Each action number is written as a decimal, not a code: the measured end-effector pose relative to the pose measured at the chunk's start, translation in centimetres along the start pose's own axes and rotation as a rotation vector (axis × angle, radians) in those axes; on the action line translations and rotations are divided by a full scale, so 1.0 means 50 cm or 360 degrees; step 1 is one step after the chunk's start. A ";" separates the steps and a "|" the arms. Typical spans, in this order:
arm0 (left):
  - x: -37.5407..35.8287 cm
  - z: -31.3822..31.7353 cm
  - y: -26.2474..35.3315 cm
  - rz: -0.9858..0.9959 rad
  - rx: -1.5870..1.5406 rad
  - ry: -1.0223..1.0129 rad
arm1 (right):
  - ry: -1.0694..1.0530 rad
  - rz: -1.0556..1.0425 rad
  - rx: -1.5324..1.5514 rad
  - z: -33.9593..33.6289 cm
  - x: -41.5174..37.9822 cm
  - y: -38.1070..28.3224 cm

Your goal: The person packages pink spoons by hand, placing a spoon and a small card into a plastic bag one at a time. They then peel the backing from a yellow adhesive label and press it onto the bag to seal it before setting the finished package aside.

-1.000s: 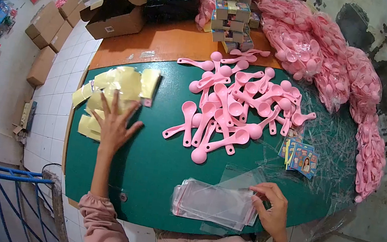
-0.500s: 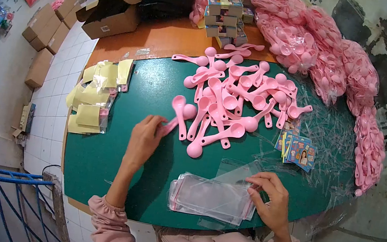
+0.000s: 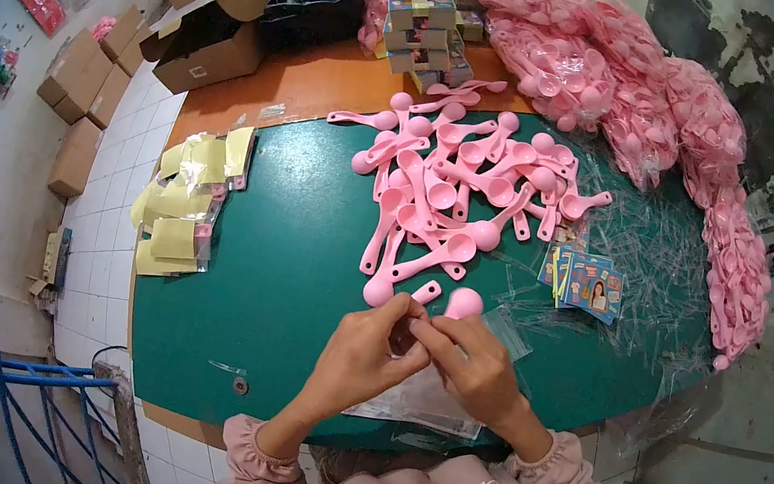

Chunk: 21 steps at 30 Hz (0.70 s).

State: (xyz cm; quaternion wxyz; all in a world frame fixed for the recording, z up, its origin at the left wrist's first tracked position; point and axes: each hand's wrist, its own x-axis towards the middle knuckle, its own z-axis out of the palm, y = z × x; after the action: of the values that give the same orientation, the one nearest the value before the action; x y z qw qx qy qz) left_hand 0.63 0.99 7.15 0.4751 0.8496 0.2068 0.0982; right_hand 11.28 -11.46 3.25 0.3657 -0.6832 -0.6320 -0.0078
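My left hand (image 3: pixel 370 351) and my right hand (image 3: pixel 480 368) meet above the front of the green table (image 3: pixel 243 321), fingertips pinched together. A pink spoon's round bowl (image 3: pixel 464 303) and a handle end (image 3: pixel 427 292) stick out just beyond the fingers; the hands hide the rest. What the right fingertips pinch is too small to make out. Under the hands lie clear plastic bags (image 3: pixel 428 401), partly covered. Behind is a heap of pink spoons (image 3: pixel 441 190). Printed cards (image 3: pixel 592 287) lie to its right.
Yellow-carded packets (image 3: pixel 186 200) lie at the left edge. Card stacks (image 3: pixel 421 30) and an open carton (image 3: pixel 209 52) stand at the back. Bagged pink spoons (image 3: pixel 624 87) line the back right, near scattered clear strips (image 3: pixel 658 255). A blue metal frame (image 3: pixel 57 377) stands at lower left.
My left hand has moved right with pink spoon pieces, and my right hand has moved left to meet it over the bags. The view has shifted slightly.
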 end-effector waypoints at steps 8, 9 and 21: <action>-0.014 0.125 -0.073 0.0106 0.0866 0.0225 | 0.0732 0.0701 0.0154 -0.077 0.006 0.039; -0.009 0.142 -0.078 0.0157 0.0888 0.0316 | 0.0691 0.0743 0.0265 -0.082 -0.002 0.041; 0.025 0.100 -0.122 -0.0233 -0.0821 -0.0167 | 0.0765 0.0844 0.0694 -0.093 -0.011 0.055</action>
State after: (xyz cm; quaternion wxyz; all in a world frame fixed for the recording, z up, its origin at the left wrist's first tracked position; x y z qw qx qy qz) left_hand 1.97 0.55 -0.71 0.6917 0.6873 0.2108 0.0689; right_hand 15.64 -14.13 5.03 0.6281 -0.7076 -0.3178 0.0614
